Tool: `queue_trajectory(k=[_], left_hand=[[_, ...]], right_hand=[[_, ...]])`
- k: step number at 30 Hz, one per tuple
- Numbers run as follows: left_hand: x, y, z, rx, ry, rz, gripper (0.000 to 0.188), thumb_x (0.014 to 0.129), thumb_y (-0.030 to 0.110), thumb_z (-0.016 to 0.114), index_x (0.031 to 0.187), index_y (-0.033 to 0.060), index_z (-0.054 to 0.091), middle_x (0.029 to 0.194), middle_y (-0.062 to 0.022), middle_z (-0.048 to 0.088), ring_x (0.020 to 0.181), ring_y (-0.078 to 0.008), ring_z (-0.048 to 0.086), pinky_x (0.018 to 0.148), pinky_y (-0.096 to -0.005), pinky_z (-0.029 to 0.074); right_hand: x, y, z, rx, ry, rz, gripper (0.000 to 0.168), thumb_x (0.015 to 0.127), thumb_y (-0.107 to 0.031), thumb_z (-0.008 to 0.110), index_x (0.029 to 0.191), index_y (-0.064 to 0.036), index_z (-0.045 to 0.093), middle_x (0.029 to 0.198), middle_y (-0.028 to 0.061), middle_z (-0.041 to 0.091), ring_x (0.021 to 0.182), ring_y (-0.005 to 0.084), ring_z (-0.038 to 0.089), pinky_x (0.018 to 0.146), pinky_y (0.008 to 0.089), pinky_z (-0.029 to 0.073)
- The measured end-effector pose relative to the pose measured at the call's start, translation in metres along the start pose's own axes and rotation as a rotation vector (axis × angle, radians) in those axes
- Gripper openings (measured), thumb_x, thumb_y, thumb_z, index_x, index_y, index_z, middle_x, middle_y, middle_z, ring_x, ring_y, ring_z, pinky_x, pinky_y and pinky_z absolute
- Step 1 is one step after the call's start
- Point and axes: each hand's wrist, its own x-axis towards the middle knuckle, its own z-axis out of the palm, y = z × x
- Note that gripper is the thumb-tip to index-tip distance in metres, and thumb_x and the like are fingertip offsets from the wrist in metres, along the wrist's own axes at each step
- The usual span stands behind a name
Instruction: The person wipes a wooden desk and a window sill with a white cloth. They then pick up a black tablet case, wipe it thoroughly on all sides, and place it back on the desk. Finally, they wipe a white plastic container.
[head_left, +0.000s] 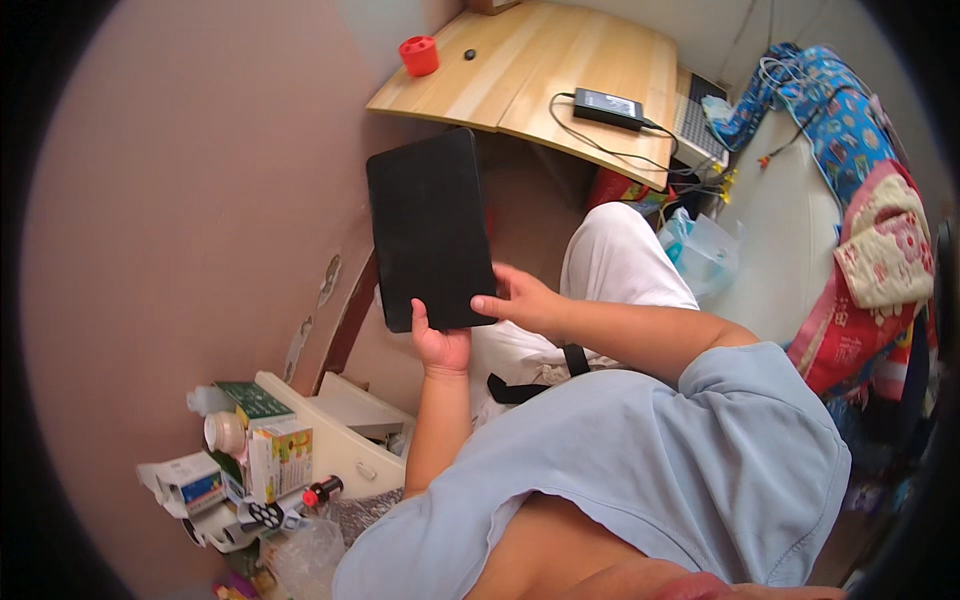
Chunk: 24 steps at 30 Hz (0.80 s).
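Observation:
A flat black rectangular panel (431, 232), tablet-like in shape, is held up above my lap, between the wall and my knee. My left hand (442, 341) grips its bottom edge, the thumb on the dark face and the other fingers out of sight behind. At the lower right corner my right hand (529, 300) holds the side, with its thumb on the face and fingers along the edge. The panel's far side is hidden.
A wooden table (525, 52) carries a red plastic holder (418, 56), a small black object (469, 55) and a power adapter (608, 109) with cables. A keyboard (705, 116), plastic bag (701, 251) and bedding (847, 127) lie right. A cluttered cabinet (349, 439) stands lower left.

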Motion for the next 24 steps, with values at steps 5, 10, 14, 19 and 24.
queue_trajectory(k=[5,10,14,19,24], left_hand=[[0.008,-0.025,0.040,0.183,-0.076,-0.119,0.063,0.091,0.045,0.055,0.138,0.0065,0.040,0.138,-0.0084,0.048,0.125,-0.0268,0.046,0.109,-0.0428,0.033],[0.025,-0.048,0.075,0.319,-0.323,-0.125,0.071,0.087,0.058,0.052,0.142,0.0149,0.037,0.140,-0.0055,0.047,0.127,-0.0246,0.044,0.108,-0.0440,0.030],[0.032,-0.049,0.071,0.400,-0.391,-0.244,0.070,0.089,0.058,0.050,0.141,0.0126,0.040,0.136,-0.0062,0.050,0.120,-0.0221,0.048,0.098,-0.0376,0.036],[0.035,-0.035,0.021,0.696,0.126,-0.064,0.051,0.095,0.044,0.046,0.133,0.0103,0.047,0.122,-0.0060,0.057,0.102,-0.0188,0.055,0.086,-0.0341,0.041],[0.025,-0.010,0.018,0.878,0.393,0.173,0.040,0.095,0.033,0.050,0.126,0.0079,0.051,0.111,-0.0058,0.059,0.096,-0.0156,0.055,0.079,-0.0303,0.043]], right_hand=[[-0.027,0.001,-0.012,0.285,0.229,-0.048,0.044,0.090,-0.011,0.060,0.129,-0.003,0.042,0.122,0.0072,0.055,0.113,0.0165,0.053,0.098,0.0332,0.043],[-0.056,-0.044,-0.051,0.529,0.371,-0.230,0.041,0.089,-0.006,0.057,0.128,-0.006,0.046,0.121,0.0071,0.058,0.108,0.0156,0.057,0.096,0.0323,0.046],[-0.075,-0.073,-0.122,0.476,0.547,-0.423,0.035,0.091,-0.008,0.053,0.125,-0.003,0.050,0.119,0.0077,0.060,0.107,0.0175,0.058,0.094,0.0324,0.047],[-0.061,-0.129,-0.252,-0.093,1.037,-0.566,0.041,0.093,-0.014,0.053,0.129,0.005,0.047,0.119,0.0110,0.059,0.106,0.0176,0.055,0.094,0.0297,0.042],[-0.039,-0.164,-0.386,-0.866,1.581,-0.158,0.050,0.091,-0.025,0.049,0.136,-0.004,0.041,0.114,0.0264,0.061,0.105,0.0413,0.059,0.089,0.0463,0.046]])
